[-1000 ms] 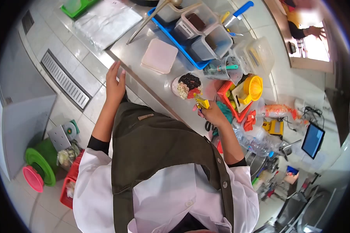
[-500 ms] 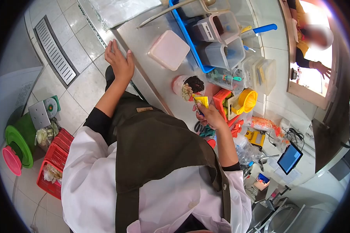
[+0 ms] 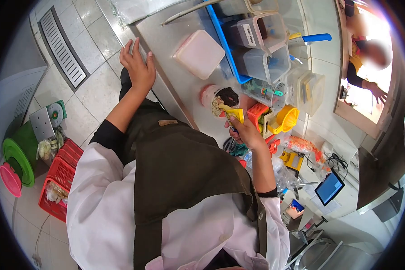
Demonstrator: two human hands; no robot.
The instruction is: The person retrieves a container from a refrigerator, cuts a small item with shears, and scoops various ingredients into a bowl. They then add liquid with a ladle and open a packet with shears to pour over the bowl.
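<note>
My left hand (image 3: pixel 138 66) lies at the edge of the steel counter (image 3: pixel 166 58), fingers spread, holding nothing. My right hand (image 3: pixel 246 131) is closed around a yellow packet (image 3: pixel 234 113). The packet's upper end is right at the rim of a round tub (image 3: pixel 208 93) with dark and pale crumbly contents. A closed square container with a pinkish lid (image 3: pixel 200 54) rests on the counter above the tub.
A blue tray (image 3: pixel 227 49) holds clear bins, with a blue-handled knife (image 3: pixel 317 38) beyond. Near my right hand are an orange basket (image 3: pixel 257 111) and a yellow strainer (image 3: pixel 287 119). Another person's hand (image 3: pixel 374 91) shows through an opening at the upper right.
The yellow packet now reaches closer to the pale contents at the tub's rim. The view has shifted slightly. My left hand stays at the counter edge.
</note>
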